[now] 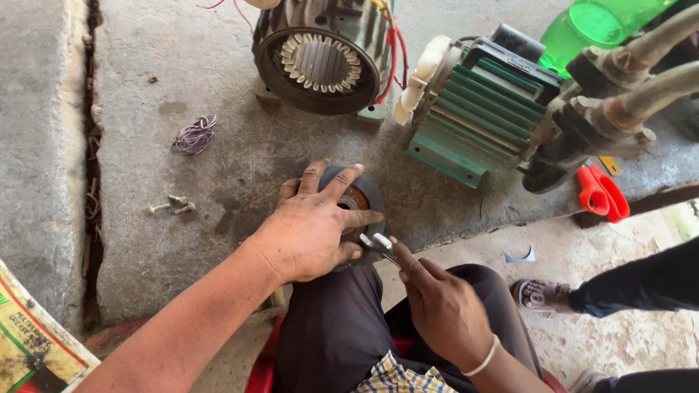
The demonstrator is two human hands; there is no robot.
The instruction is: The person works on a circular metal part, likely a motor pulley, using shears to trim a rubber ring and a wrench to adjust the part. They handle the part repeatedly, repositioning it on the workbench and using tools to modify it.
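My left hand (311, 226) lies flat over a round dark motor end cover (367, 192) at the edge of the concrete slab, holding it down. My right hand (440, 302) grips a small metal tool (379, 244) whose shiny tip touches the cover's lower right side, just under my left fingers. An open motor housing (320, 60) with exposed stator slots and red and yellow wires stands on the slab beyond. A green finned pump motor (479, 108) lies to its right.
Loose bolts (173, 204) and a small coil of purple wire (196, 135) lie on the slab at left. Red-handled pliers (601, 192) and metal pipes (651, 89) are at right. Another person's foot in a sandal (538, 294) rests on the ground.
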